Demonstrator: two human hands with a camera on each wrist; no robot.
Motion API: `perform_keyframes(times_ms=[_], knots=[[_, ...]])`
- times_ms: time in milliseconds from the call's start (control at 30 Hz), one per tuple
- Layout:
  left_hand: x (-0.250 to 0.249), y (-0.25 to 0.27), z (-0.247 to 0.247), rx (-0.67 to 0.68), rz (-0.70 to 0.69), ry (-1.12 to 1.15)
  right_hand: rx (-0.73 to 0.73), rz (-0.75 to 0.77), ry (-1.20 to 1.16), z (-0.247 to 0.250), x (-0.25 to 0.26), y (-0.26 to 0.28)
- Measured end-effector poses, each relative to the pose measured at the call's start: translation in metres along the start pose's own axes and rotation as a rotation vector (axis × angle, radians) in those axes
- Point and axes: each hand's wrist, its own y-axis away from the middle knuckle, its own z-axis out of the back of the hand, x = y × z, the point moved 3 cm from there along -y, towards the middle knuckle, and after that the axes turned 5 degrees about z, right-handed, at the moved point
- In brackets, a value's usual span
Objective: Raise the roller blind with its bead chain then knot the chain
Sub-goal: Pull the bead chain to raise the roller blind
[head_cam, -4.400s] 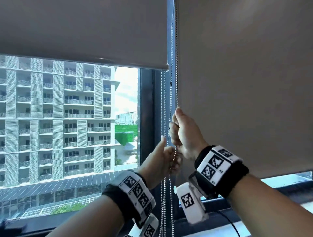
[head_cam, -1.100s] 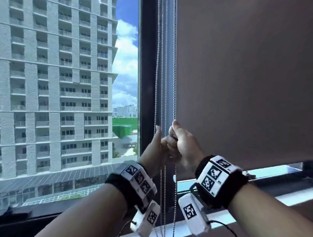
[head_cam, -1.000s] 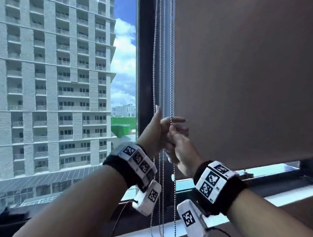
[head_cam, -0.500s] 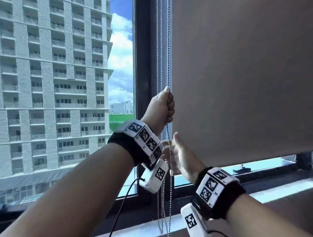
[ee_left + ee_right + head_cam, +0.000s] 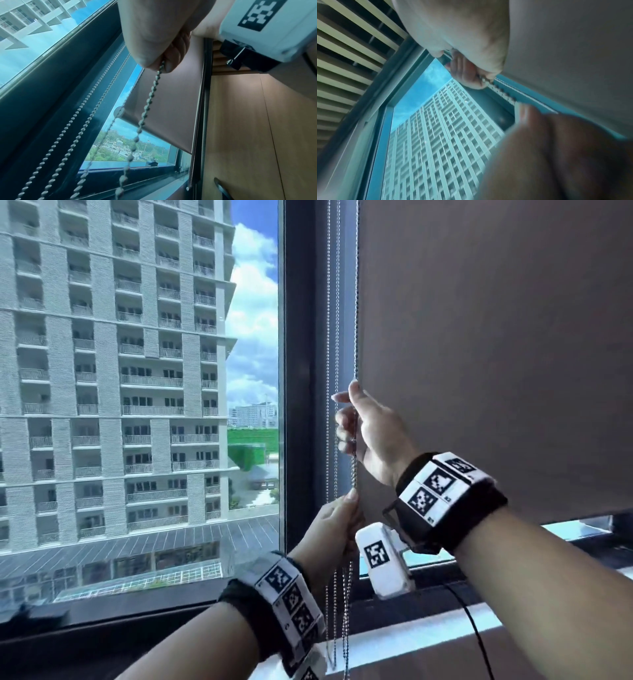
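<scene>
Several strands of silver bead chain [image 5: 354,470] hang down the dark window post [image 5: 301,371]. My right hand [image 5: 349,419] grips one strand high up, fingers curled round it. Lower down, my left hand [image 5: 351,498] pinches the same strand between thumb and fingers. In the left wrist view the chain [image 5: 145,108] drops from my left hand's pinch [image 5: 161,65]. In the right wrist view my right hand [image 5: 481,78] closes on the beads [image 5: 501,93]. The left window's blind is above the frame, out of sight. A taupe blind [image 5: 496,354] covers the right window.
The taupe blind's bottom bar [image 5: 154,129] hangs a little above the window sill [image 5: 411,642]. A wooden wall panel [image 5: 257,135] stands to the right of the window. A black cable [image 5: 476,631] trails from my right wrist. A tall building [image 5: 120,371] shows through the left pane.
The left blind has risen out of view since the earliest frame. In the last half second my left hand came down with the chain, and my right hand went up and gripped it.
</scene>
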Motion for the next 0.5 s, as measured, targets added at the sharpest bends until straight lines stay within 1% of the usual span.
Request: perform_keyframes(times_ms=[67, 100, 167, 233, 300, 367, 433, 500], knots=[[0.009, 0.005, 0.004, 0.006, 0.024, -0.011, -0.036, 0.01, -0.008, -0.001, -0.006, 0.004], [0.012, 0.008, 0.005, 0.034, 0.037, -0.013, -0.051, 0.024, 0.004, -0.002, -0.01, 0.008], [0.013, 0.009, 0.01, 0.054, 0.075, -0.063, -0.054, 0.04, 0.01, -0.004, -0.017, 0.015], [0.006, 0.007, 0.016, 0.06, 0.082, -0.102, -0.04, 0.03, -0.013, -0.003, -0.025, 0.019], [-0.006, 0.002, 0.021, 0.075, 0.105, -0.052, -0.033, 0.008, -0.051, 0.0, -0.033, 0.023], [-0.028, -0.002, 0.022, 0.094, 0.074, 0.01, -0.026, -0.027, -0.081, 0.002, -0.042, 0.028], [-0.053, -0.006, 0.019, 0.117, 0.013, 0.04, -0.027, -0.062, -0.081, 0.001, -0.051, 0.035], [-0.077, -0.014, 0.014, 0.108, -0.034, 0.013, -0.037, -0.088, -0.078, 0.001, -0.061, 0.042]])
